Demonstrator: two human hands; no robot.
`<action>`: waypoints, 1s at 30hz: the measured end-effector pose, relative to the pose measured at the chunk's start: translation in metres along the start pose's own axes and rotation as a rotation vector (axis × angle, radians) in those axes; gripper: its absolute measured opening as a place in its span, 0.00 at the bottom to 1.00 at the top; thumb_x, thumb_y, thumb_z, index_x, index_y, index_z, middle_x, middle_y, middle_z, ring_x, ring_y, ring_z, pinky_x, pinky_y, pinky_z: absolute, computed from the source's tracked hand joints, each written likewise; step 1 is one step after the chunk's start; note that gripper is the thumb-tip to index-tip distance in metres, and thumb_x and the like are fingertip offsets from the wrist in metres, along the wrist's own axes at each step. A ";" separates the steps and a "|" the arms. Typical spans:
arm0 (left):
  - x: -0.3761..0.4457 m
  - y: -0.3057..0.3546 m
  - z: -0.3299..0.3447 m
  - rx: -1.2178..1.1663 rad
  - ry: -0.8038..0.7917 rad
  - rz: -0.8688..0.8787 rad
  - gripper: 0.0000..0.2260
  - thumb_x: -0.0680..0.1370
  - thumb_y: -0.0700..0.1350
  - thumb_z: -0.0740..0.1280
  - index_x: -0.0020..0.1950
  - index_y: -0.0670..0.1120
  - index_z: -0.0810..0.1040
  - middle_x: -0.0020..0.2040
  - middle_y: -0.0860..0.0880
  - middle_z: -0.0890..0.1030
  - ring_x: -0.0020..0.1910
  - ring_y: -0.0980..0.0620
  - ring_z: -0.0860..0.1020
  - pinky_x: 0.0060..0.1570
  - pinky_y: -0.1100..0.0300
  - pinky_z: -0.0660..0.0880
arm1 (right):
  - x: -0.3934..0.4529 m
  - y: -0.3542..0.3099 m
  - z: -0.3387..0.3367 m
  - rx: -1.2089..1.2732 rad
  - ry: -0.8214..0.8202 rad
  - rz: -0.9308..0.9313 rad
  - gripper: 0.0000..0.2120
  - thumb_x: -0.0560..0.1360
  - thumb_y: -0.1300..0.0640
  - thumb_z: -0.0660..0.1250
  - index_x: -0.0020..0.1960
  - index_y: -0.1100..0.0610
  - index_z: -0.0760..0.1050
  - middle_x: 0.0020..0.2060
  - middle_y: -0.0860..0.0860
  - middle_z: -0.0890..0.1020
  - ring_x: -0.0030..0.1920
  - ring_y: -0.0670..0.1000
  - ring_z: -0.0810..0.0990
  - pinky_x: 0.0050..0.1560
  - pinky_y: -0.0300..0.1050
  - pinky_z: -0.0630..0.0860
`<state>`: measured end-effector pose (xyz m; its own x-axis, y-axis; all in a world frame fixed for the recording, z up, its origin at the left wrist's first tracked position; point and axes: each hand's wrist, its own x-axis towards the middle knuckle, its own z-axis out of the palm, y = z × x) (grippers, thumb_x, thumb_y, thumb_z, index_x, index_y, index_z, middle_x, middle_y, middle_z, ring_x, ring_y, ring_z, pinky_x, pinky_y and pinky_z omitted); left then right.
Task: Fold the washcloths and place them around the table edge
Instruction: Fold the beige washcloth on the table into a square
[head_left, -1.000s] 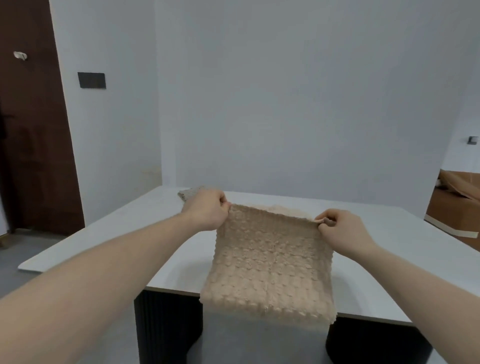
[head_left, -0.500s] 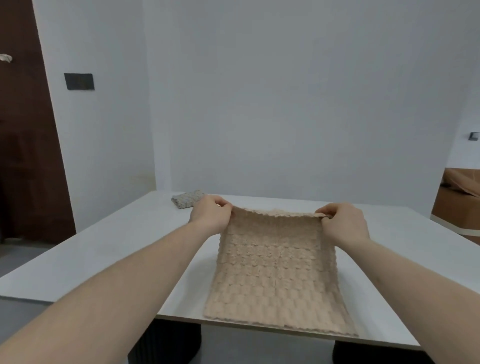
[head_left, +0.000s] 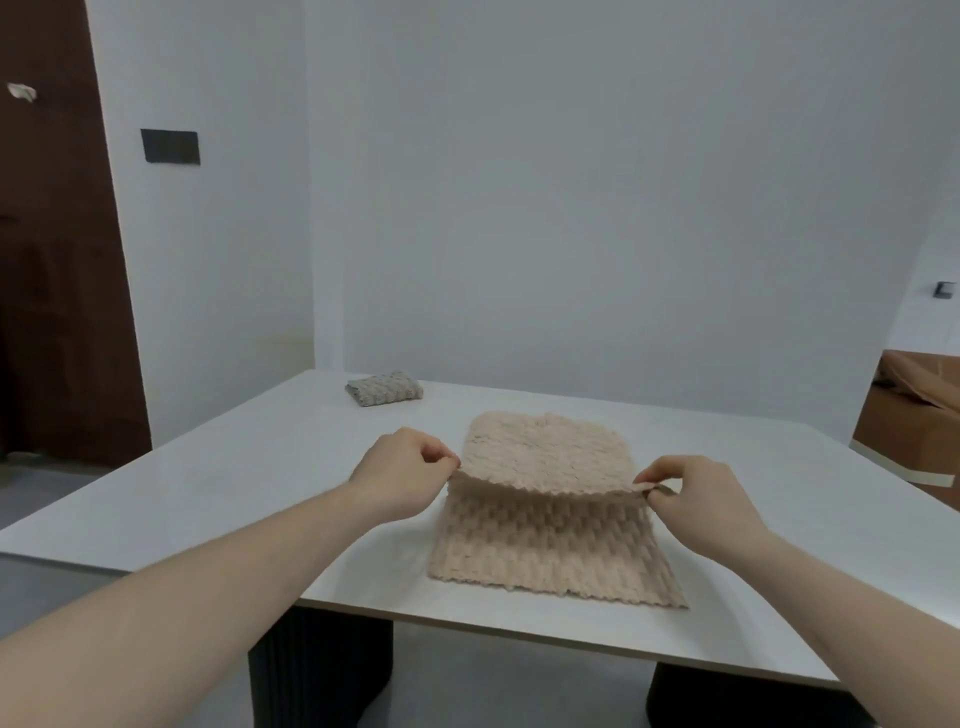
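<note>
A beige textured washcloth (head_left: 550, 540) lies on the white table (head_left: 234, 483), its near edge close to the table's front edge. My left hand (head_left: 402, 475) pinches one corner of the cloth and my right hand (head_left: 696, 491) pinches the other. Between them the far half (head_left: 543, 452) is lifted and doubled back over the near half, forming a loose fold. A grey folded washcloth (head_left: 384, 388) rests near the table's far left corner.
A dark wooden door (head_left: 57, 291) stands at the left beside a black wall plate (head_left: 170, 146). A brown cardboard box (head_left: 914, 415) sits beyond the table's right side. Dark ribbed table legs (head_left: 317, 670) show below the front edge.
The cloth went from hanging over the front edge to lying on the table. Both hands then drew the held edge back toward me, folding it over.
</note>
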<state>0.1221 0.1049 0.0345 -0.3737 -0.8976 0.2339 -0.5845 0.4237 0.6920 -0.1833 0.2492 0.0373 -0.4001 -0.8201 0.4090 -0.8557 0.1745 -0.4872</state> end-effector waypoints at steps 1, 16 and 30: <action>-0.008 -0.001 0.000 0.064 -0.020 0.027 0.09 0.78 0.51 0.66 0.45 0.58 0.87 0.43 0.62 0.85 0.47 0.59 0.81 0.51 0.59 0.78 | -0.006 0.003 -0.001 -0.023 -0.015 -0.016 0.11 0.75 0.60 0.66 0.45 0.46 0.83 0.45 0.39 0.82 0.47 0.42 0.78 0.45 0.38 0.71; -0.067 -0.006 0.009 0.532 -0.212 0.250 0.14 0.79 0.54 0.63 0.62 0.58 0.82 0.59 0.60 0.83 0.59 0.56 0.79 0.58 0.60 0.75 | -0.055 0.023 0.006 -0.431 -0.271 -0.206 0.11 0.73 0.53 0.64 0.49 0.41 0.82 0.48 0.37 0.79 0.55 0.41 0.76 0.50 0.36 0.72; -0.061 -0.010 0.014 0.615 -0.226 0.353 0.11 0.76 0.54 0.64 0.50 0.55 0.84 0.47 0.57 0.79 0.49 0.54 0.78 0.49 0.58 0.75 | -0.068 0.026 0.009 -0.334 -0.289 -0.101 0.12 0.73 0.40 0.59 0.49 0.40 0.80 0.48 0.36 0.79 0.50 0.40 0.77 0.53 0.40 0.74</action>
<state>0.1401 0.1571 0.0037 -0.7141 -0.6767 0.1792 -0.6752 0.7334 0.0790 -0.1755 0.3049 -0.0102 -0.2417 -0.9523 0.1865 -0.9637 0.2132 -0.1607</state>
